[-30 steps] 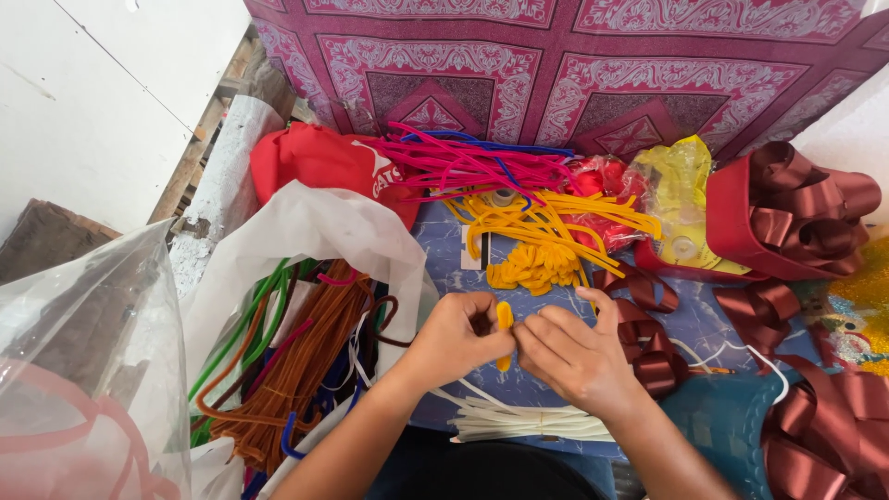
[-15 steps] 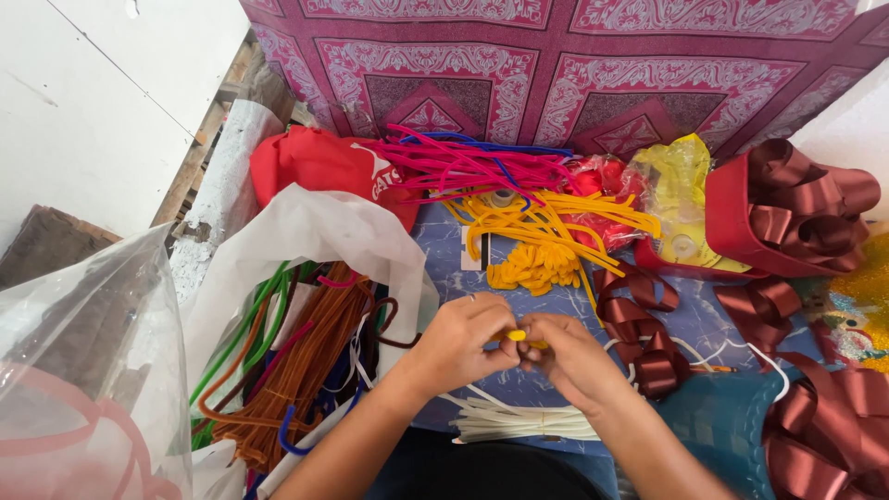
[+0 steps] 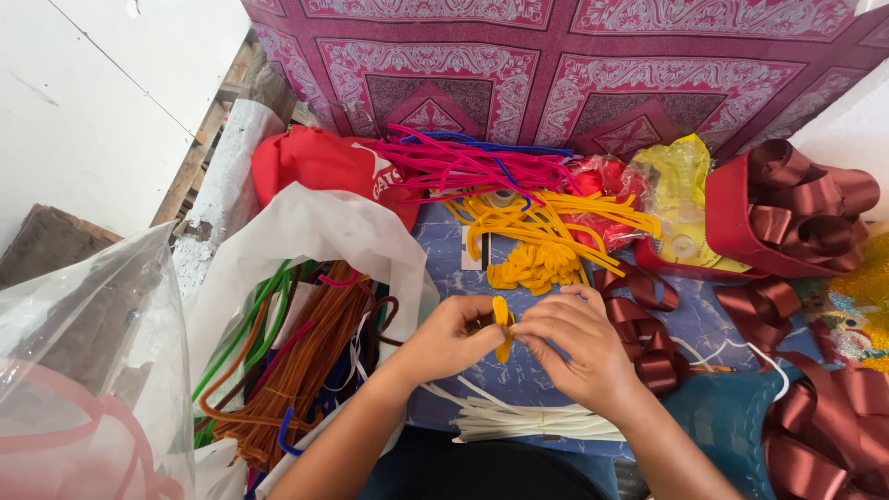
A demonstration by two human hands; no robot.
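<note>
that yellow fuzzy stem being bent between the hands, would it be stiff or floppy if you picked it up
The yellow fuzzy stem is probably bendable yet shape-holding: it stands in a curl between the left hand and right hand. Likely very light, being thin like the loose yellow stems lying behind it. Its fuzzy surface suggests it would grip rather than slip.

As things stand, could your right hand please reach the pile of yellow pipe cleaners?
Probably yes: the right hand sits just below the yellow pipe cleaners, nothing between, though it is pinching a yellow piece.
</note>
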